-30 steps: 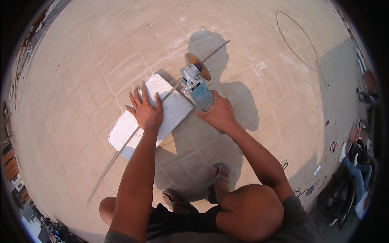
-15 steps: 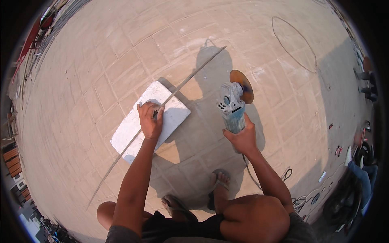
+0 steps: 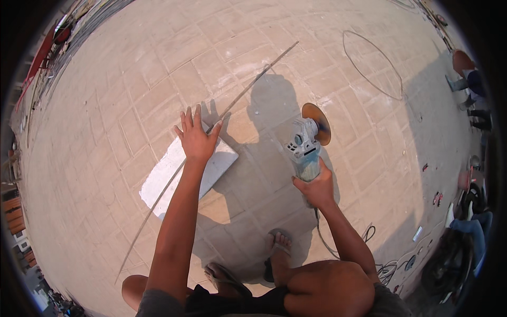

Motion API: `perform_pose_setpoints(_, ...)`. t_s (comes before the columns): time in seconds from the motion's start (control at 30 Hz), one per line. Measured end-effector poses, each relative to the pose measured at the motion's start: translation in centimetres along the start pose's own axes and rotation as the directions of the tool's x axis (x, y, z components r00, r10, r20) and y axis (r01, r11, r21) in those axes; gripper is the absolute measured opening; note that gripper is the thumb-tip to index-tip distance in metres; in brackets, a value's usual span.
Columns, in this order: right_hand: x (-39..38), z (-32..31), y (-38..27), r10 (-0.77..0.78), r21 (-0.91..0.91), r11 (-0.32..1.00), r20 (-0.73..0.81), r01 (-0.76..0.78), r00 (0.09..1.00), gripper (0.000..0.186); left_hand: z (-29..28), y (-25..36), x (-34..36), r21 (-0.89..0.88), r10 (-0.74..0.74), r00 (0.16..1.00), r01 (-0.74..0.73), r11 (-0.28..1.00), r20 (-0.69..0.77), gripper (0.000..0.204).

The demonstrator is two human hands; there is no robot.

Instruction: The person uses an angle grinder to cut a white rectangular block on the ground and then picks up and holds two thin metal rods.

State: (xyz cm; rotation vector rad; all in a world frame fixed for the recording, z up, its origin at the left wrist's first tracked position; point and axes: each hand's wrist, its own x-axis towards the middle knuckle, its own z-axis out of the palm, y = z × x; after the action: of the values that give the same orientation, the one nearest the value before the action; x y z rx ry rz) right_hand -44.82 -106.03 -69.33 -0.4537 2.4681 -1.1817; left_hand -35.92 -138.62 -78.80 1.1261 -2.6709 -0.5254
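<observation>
My left hand (image 3: pixel 197 139) lies with spread fingers over a thin metal rod (image 3: pixel 269 66) at the upper part of a white block (image 3: pixel 157 186), its thumb beside the rod. The rod runs diagonally across the block, past it at both ends. To the right, my right hand (image 3: pixel 319 187) grips an angle grinder (image 3: pixel 304 150) with a grey head and pale blue body, held apart from the rod. Its brownish disc (image 3: pixel 320 117) faces right, and a cable hangs below the hand.
Paving (image 3: pixel 127 84) surrounds my sandalled feet (image 3: pixel 277 243). A wire loop (image 3: pixel 375 50) lies at the upper right, coiled cable (image 3: pixel 388 269) at the lower right. Other people's legs (image 3: pixel 465 227) show at the right edge. A red metal object (image 3: pixel 42 55) and long bars sit at the upper left.
The grinder has moved right and down, away from the rod. My left hand closed round the rod and is now spread again, slightly higher up the block.
</observation>
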Motion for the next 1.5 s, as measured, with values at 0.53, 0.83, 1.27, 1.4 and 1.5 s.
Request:
perform_pose_setpoints(0.53, 0.3, 3.0, -0.9, 0.034, -0.059, 0.998, 0.264, -0.019, 0.964, 0.068, -0.8, -7.3, -6.7, -0.283, 0.133, 0.987, -0.153, 0.947, -0.088, 0.011)
perform_pose_setpoints(0.83, 1.8, 5.9, -3.4, 0.072, -0.216, 0.976, 0.328, 0.0, 0.942, 0.073, -0.8, -7.2, -6.9, -0.333, 0.2, 0.974, -0.223, 0.916, -0.101, 0.01)
perform_pose_setpoints(1.27, 2.9, 10.6, -5.4, 0.117, -0.281, 0.96, 0.351, -0.015, 0.929, 0.067, -1.6, -5.9, -7.3, -0.324, 0.113, 0.991, -0.131, 0.937, -0.074, 0.018)
perform_pose_setpoints(1.4, 2.9, 11.6, -5.5, 0.121, -0.299, 0.954, 0.351, -0.011, 0.929, 0.066, -1.7, -4.9, -7.4, -0.299, 0.095, 0.989, -0.124, 0.946, -0.111, 0.012)
perform_pose_setpoints(1.5, 2.8, 12.2, -6.1, 0.101, -0.282, 0.959, 0.345, 0.001, 0.933, 0.066, -1.8, -5.2, -7.4, -0.27, 0.113, 0.986, -0.143, 0.952, -0.124, 0.014)
